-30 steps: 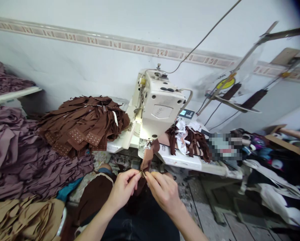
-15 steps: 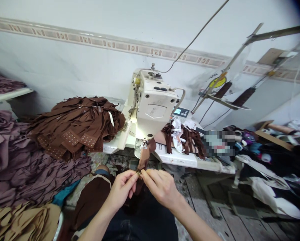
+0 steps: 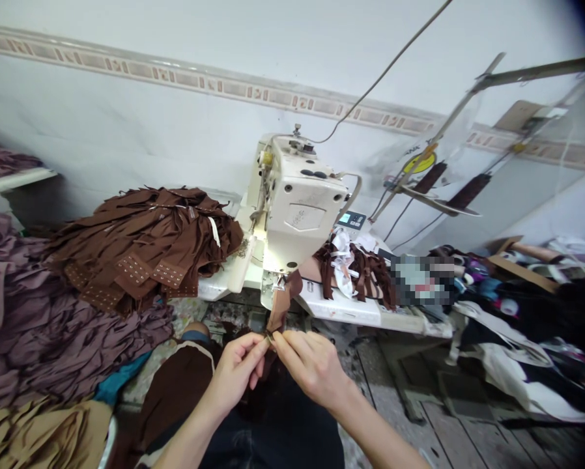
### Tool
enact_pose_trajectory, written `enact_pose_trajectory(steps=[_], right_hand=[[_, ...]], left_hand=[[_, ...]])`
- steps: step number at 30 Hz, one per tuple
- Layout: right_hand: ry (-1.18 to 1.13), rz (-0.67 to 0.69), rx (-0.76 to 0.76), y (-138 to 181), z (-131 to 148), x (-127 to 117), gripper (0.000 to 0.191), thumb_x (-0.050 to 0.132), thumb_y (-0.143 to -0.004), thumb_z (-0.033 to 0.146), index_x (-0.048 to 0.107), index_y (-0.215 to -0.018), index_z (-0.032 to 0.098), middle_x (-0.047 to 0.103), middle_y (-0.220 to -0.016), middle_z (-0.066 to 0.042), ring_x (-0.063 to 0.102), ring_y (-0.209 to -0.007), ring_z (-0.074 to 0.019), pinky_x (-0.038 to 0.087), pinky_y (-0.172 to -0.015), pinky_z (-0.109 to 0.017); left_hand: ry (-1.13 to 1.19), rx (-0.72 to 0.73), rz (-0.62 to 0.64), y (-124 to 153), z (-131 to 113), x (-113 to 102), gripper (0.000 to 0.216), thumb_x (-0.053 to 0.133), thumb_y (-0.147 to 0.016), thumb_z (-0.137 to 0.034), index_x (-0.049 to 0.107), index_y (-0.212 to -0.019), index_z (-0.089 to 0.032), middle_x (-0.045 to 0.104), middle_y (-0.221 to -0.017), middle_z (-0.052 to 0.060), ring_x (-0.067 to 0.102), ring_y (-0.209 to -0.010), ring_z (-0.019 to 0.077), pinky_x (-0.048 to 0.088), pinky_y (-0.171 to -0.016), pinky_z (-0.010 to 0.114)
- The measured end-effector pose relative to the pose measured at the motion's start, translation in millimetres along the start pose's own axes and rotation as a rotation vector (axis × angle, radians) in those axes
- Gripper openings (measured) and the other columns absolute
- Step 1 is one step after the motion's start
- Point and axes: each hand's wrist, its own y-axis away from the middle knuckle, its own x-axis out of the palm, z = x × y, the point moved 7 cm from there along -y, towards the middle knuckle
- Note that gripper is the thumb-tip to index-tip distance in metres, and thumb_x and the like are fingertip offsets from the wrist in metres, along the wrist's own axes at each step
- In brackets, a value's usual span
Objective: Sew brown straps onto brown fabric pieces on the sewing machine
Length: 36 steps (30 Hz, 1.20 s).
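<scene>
A brown fabric strap (image 3: 279,309) runs down from under the needle area of a white sewing machine (image 3: 299,212) to my fingers. My left hand (image 3: 238,365) pinches its lower end between thumb and forefinger. Right beside it, fingertips nearly touching, my right hand (image 3: 312,365) is closed on the same end from the other side. Something small and light-coloured shows between the fingertips, too small to name. More dark brown cloth hangs below the hands over my lap.
Brown pieces with hook-and-eye rows (image 3: 146,241) are heaped left of the machine. Mauve fabric (image 3: 53,326) and tan fabric (image 3: 43,430) lie nearer. On the table's right part are brown and white straps (image 3: 354,264). Behind stand a control panel (image 3: 351,219) and thread cones (image 3: 471,190).
The view has shifted slightly, so the surroundings sit a little further left. Both hands keep their pinch on the strap's end, with barely any movement.
</scene>
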Motion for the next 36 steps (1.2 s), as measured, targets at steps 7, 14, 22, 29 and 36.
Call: enact_pose_trajectory(steps=[7,14,22,29,36], right_hand=[[-0.045,0.084,0.055,-2.4,-6.4,7.7,0.029,0.044,-0.115,0.015,0.070,-0.103,0.015,0.066,-0.079,-0.003,0.057,-0.065,-0.0165,0.037,-0.061,-0.034],[-0.045,0.108,0.036,-2.9,-5.2,7.9,0.033,0.039,-0.116,0.015,0.069,-0.101,0.014,0.063,-0.077,-0.003,0.052,-0.063,-0.0173,0.035,-0.059,-0.034],[-0.014,0.128,-0.035,-2.8,-0.4,0.3,0.025,0.046,-0.111,0.010,0.070,-0.111,0.013,0.066,-0.079,-0.004,0.056,-0.064,-0.0176,0.038,-0.059,-0.035],[-0.003,0.083,0.010,9.2,0.9,0.3,0.026,0.047,-0.113,0.013,0.073,-0.113,0.013,0.070,-0.078,-0.004,0.058,-0.064,-0.0164,0.039,-0.059,-0.034],[-0.007,0.088,0.007,11.4,-3.3,0.6,0.023,0.049,-0.112,0.010,0.072,-0.116,0.009,0.071,-0.081,-0.006,0.060,-0.066,-0.0173,0.039,-0.062,-0.035]], left_hand=[[-0.131,0.052,-0.001,3.4,-4.6,-3.9,0.048,0.056,-0.105,-0.061,0.062,-0.082,-0.019,0.056,-0.062,-0.004,0.045,-0.047,0.0074,0.032,-0.050,0.021],[-0.157,0.040,-0.012,8.2,-6.5,-2.9,0.051,0.055,-0.104,-0.064,0.062,-0.082,-0.019,0.055,-0.061,-0.005,0.045,-0.046,0.0079,0.032,-0.049,0.021],[-0.154,0.035,-0.027,9.6,-3.6,-2.6,0.050,0.054,-0.104,-0.064,0.063,-0.084,-0.019,0.055,-0.061,-0.005,0.045,-0.046,0.0081,0.032,-0.049,0.022],[-0.075,0.012,-0.011,8.0,-0.4,-1.8,0.050,0.056,-0.103,-0.065,0.064,-0.085,-0.018,0.053,-0.062,-0.006,0.043,-0.045,0.0072,0.030,-0.048,0.021],[-0.055,0.010,-0.013,7.0,0.3,-0.8,0.049,0.058,-0.103,-0.064,0.063,-0.085,-0.018,0.052,-0.060,-0.007,0.042,-0.044,0.0066,0.029,-0.048,0.021]])
